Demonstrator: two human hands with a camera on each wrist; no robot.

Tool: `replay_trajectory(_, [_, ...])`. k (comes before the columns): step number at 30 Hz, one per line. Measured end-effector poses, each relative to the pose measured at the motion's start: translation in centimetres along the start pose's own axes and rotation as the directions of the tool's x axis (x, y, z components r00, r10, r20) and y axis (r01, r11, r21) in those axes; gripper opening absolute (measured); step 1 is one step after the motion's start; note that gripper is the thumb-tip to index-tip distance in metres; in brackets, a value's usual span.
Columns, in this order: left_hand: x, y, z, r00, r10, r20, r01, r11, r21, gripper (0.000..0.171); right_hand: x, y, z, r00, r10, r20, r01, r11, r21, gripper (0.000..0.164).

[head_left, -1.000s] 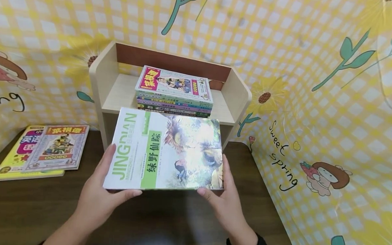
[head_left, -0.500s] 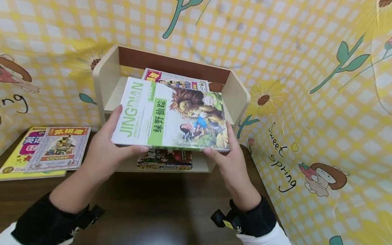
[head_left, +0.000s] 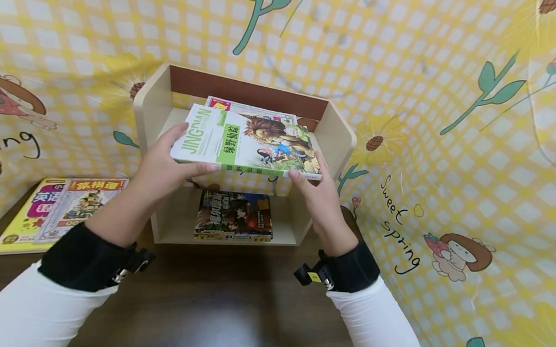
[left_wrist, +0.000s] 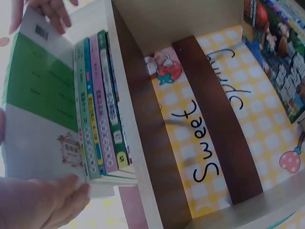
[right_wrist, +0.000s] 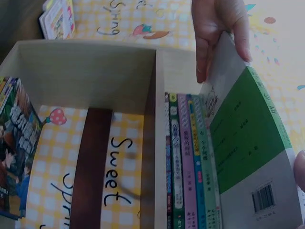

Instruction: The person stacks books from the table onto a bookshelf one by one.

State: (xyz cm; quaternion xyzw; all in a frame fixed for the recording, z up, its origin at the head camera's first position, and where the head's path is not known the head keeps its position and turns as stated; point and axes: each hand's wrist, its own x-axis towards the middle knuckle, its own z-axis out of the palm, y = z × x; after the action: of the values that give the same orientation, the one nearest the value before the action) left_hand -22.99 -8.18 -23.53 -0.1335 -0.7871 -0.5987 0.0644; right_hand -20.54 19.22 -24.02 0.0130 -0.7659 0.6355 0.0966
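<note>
Both hands grip a white and green book point(head_left: 215, 140) with a lion on its cover, held over the upper shelf. My left hand point(head_left: 161, 162) pinches its left side, thumb along the front edge. At the front right corner my right hand point(head_left: 320, 198) does the same. In the wrist views the book's back cover point(left_wrist: 43, 90) faces a stack of books point(left_wrist: 102, 114) on the upper shelf, its far edge close to the stack and its near edge tilted away. A pink-bordered cover point(head_left: 215, 104) tops that stack, partly hidden behind the held book.
The small wooden bookshelf point(head_left: 151, 108) has upright side panels. Another stack of dark-covered books point(head_left: 235, 213) lies on its lower shelf. Two flat books point(head_left: 16, 225) overlap on the dark table point(head_left: 218, 304) at left. A yellow checked cloth point(head_left: 421, 163) covers the walls.
Both hands have carried the book forward from in front of the bookshelf to over the upper shelf's stack. The lower shelf's books have come into view beneath it.
</note>
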Motion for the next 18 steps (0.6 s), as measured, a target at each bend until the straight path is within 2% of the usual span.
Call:
replay_trajectory(3, [0.8, 0.2, -0.1, 0.999, -0.043, 0.002, 0.043, 0.998, 0.050, 0.101, 0.9, 0.0, 0.2, 1.000, -0.005, 0.008, 0.005, 1.000, 0.013, 0.081])
replay_trajectory(6, [1.5, 0.2, -0.2, 0.998, -0.058, 0.006, 0.057, 0.996, 0.072, 0.101, 1.8, 0.1, 0.3, 1.000, -0.006, 0.014, 0.006, 1.000, -0.001, 0.079])
replay_trajectory(13, [3.2, 0.0, -0.3, 1.000, -0.030, -0.002, 0.030, 0.993, 0.118, 0.095, 3.8, -0.3, 0.1, 1.000, 0.009, -0.008, -0.011, 0.985, -0.171, 0.079])
replay_trajectory(18, [4.6, -0.3, -0.2, 1.000, -0.021, -0.008, 0.022, 0.993, 0.119, 0.087, 5.0, -0.3, 0.2, 1.000, 0.000, 0.017, 0.003, 0.988, -0.153, 0.075])
